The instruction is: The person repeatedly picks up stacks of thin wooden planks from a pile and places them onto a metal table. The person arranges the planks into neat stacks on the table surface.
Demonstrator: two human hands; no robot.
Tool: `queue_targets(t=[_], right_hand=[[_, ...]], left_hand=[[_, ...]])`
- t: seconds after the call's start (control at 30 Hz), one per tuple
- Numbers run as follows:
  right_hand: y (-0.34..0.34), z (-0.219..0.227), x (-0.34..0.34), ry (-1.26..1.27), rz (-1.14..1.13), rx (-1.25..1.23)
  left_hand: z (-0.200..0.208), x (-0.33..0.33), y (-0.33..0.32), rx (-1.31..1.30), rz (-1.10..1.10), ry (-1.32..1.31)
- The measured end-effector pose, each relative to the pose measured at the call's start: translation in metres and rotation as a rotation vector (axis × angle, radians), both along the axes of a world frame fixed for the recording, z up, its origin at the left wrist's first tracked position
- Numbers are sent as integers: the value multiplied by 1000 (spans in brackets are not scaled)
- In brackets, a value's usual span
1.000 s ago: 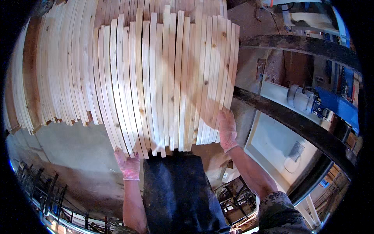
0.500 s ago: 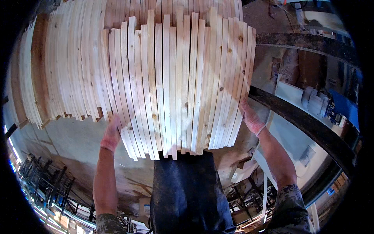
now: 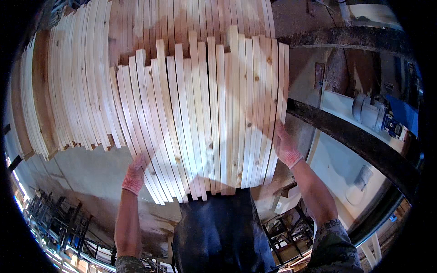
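A wide row of pale wooden strips [image 3: 214, 123] lies side by side in front of me, its ends uneven and its near ends reaching my dark apron [image 3: 218, 232]. My gloved left hand [image 3: 134, 174] presses on the row's left side near its near end. Against the right side, a bit farther from me, my gloved right hand [image 3: 287, 148] presses inward. The row is squeezed between both hands; some fingers are hidden along its sides. Beyond its far ends lies another layer of similar strips [image 3: 182, 22].
More wooden strips [image 3: 77, 86] are lined up on the left, with a browner board [image 3: 42, 91] among them. Dark metal bars [image 3: 359, 141] run along the right, past a pale panel and a grey motor-like machine part [image 3: 364, 109]. Dark racks [image 3: 54, 223] stand at lower left.
The row of strips has slid toward me and slightly left, with both hands staying at its sides. More of the layer beyond its far ends now shows.
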State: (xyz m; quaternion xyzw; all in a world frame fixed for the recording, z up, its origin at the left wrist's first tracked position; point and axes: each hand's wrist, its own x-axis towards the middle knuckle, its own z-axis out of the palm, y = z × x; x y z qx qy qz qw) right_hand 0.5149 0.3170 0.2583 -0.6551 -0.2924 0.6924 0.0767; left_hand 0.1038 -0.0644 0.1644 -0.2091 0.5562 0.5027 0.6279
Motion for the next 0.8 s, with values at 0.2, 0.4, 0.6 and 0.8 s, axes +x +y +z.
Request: queue_targets(t=[0.2, 0.4, 0.6, 0.8], right_hand=[[25, -8, 30, 38, 4, -224], [21, 8, -13, 152, 1, -85], [21, 23, -43, 251, -43, -164], [-2, 6, -35, 312, -114, -228]], left_hand=[[-23, -48, -2, 100, -161, 7], [-7, -51, 21, 200, -4, -153], [-9, -57, 27, 170, -18, -61], [15, -85, 15, -33, 135, -25]])
